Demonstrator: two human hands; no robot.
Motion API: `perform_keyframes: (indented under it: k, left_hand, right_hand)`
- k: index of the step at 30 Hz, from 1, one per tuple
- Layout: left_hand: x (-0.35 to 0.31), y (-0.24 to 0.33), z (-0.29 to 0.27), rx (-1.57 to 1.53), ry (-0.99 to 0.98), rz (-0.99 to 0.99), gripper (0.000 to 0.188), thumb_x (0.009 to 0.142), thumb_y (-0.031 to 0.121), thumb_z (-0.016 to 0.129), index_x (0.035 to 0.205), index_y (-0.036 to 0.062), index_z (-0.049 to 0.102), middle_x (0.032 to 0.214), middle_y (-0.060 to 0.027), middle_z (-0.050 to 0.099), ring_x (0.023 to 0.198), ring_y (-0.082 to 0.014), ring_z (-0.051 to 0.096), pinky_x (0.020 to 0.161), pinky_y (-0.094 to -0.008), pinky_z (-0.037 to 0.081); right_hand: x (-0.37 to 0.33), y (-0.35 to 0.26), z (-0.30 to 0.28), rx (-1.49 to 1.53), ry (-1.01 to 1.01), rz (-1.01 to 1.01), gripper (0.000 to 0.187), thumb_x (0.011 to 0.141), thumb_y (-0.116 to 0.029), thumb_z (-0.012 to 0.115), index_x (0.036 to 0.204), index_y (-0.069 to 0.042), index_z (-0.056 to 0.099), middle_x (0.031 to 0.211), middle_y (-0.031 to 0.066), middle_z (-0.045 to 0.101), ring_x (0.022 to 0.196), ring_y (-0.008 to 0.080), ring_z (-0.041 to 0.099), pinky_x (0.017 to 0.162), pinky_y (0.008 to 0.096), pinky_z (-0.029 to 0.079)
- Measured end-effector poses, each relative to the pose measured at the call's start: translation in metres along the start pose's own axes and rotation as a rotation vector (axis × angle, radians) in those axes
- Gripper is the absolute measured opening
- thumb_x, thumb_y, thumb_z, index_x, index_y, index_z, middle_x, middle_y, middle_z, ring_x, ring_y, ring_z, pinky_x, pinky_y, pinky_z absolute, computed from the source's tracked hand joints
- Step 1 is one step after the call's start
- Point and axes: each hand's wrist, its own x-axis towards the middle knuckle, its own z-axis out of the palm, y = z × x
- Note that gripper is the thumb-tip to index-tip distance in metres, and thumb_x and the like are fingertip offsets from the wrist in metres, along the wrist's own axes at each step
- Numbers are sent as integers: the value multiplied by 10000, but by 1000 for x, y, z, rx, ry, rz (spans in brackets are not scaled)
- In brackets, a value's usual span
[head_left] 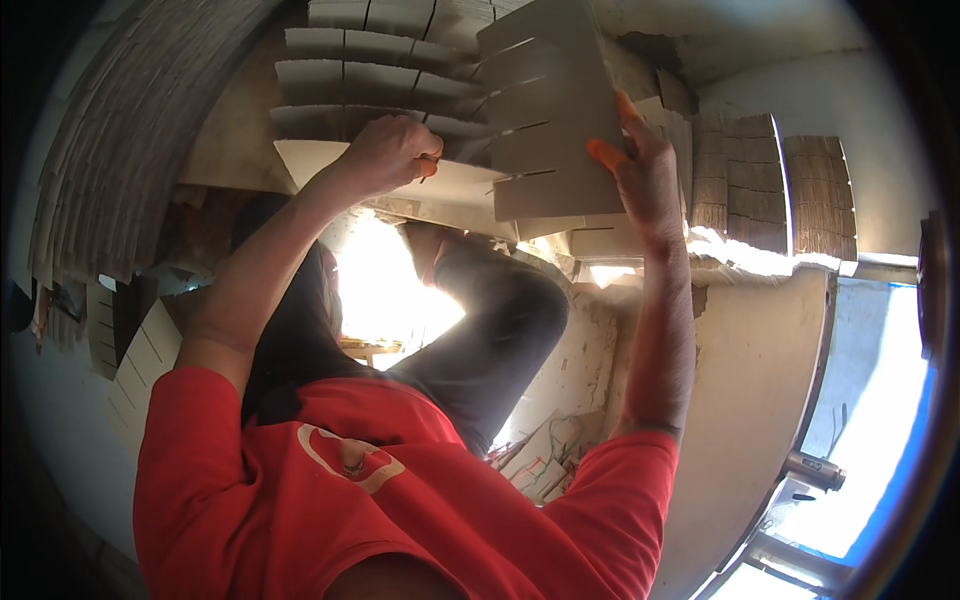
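My right hand [645,165] grips the right edge of a pale slotted cardboard sheet [560,110], its orange-covered thumb across the face. Several parallel slits run in from the sheet's left side. To the left stands a cardboard divider grid [375,82], with upright strips in rows crossed by other pieces. My left hand [392,155] is closed at the grid's nearest strip [320,155], also with orange on a fingertip. Whatever lies between its fingers is hidden. The sheet's lower left corner overlaps the near strip's right end.
Tall stacks of cardboard pieces [110,130] line the left side. More bundled stacks [755,185] stand at the right. Slotted sheets [145,370] lean at lower left. Bright light falls between my dark-trousered legs [490,310]. A metal door bolt [815,470] shows at right.
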Motion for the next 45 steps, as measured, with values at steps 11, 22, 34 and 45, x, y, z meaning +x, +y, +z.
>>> perform_keyframes:
  k: [11,22,34,45]
  left_hand:
    - [1,6,-3,-20,-11,-20,164,698,136,698,814,21,681,752,-145,651,743,-302,628,682,-382,475]
    - [3,5,-4,-16,-4,-67,142,719,133,676,831,45,681,765,-146,641,745,-307,617,690,-391,474]
    - [-10,11,-7,42,76,18,298,734,131,693,1003,10,651,964,-147,649,904,-313,601,819,-372,463]
    - [-42,-4,-28,150,175,-57,339,730,155,714,1032,15,647,957,-150,650,931,-330,589,846,-391,450]
  right_hand:
    - [14,22,39,-97,-90,-196,583,787,-2,624,1338,-22,435,1093,144,627,842,133,618,660,250,503]
    - [18,3,52,-311,-395,-56,711,782,-54,652,1397,-69,296,894,221,615,748,360,617,643,402,510]
    - [-14,101,30,-727,468,-299,180,851,-164,577,1020,-117,619,710,129,618,617,284,615,531,397,491]
    - [-47,193,-28,-949,308,380,273,759,-187,674,947,-41,541,963,171,617,901,331,605,717,437,490]
